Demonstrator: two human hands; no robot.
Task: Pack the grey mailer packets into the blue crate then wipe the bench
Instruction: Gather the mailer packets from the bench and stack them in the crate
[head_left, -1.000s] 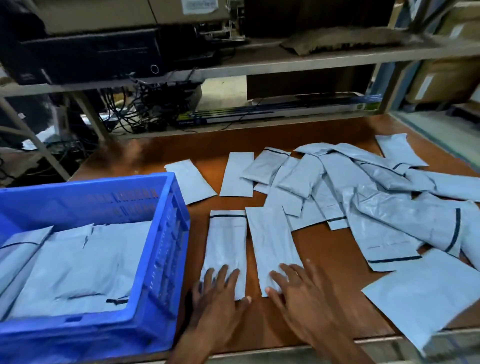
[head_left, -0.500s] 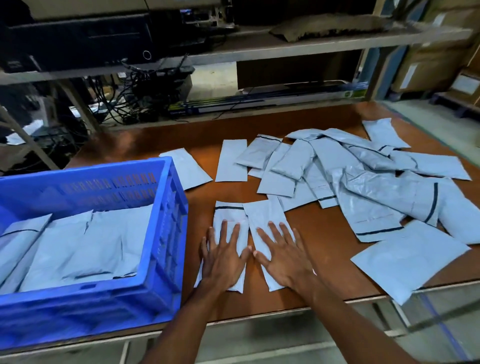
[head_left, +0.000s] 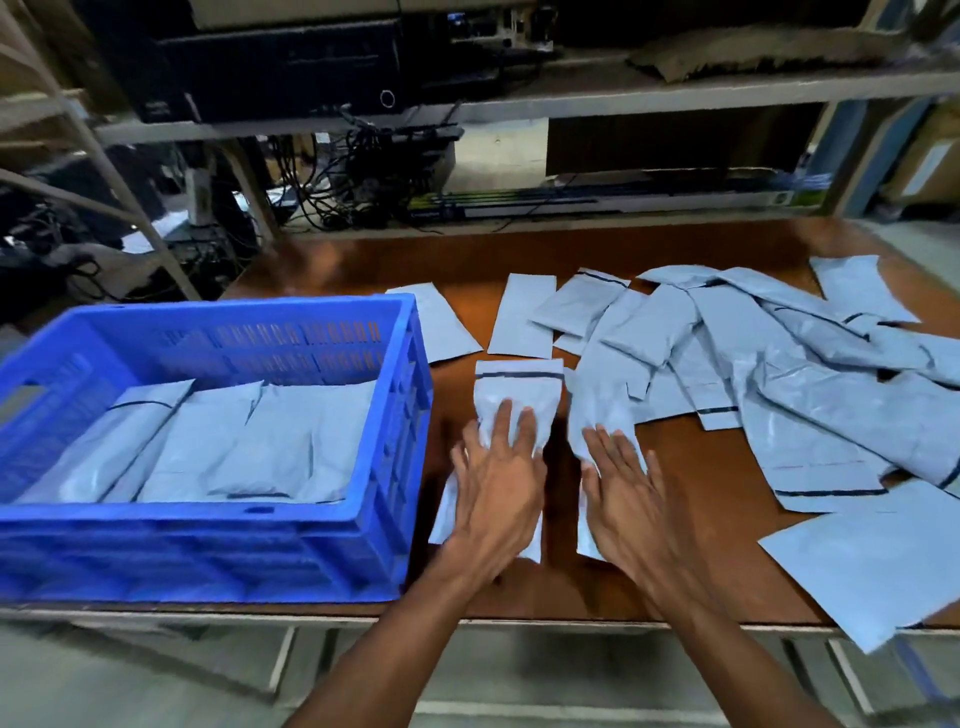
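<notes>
It was a packing or storage workroom: metal shelving (head_left: 571, 98) held computer cases (head_left: 280, 67) and tangled cables (head_left: 363, 171), with cardboard boxes (head_left: 930, 161) stacked beside.

Two bare forearms (head_left: 400, 644), bare left grip (head_left: 498, 493), bare right grip (head_left: 628, 499)

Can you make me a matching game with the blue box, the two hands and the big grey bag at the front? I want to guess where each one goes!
Things:
1. blue crate
2. left hand
3. right hand
4. big grey mailer

Places:
A. sticks out over the front edge of the bench
B. flat on the striped packet
C. on the bench's left, holding packed mailers
D. flat on the second packet, next to the heap

Pairs: 1-C, 2-B, 3-D, 4-A
</notes>
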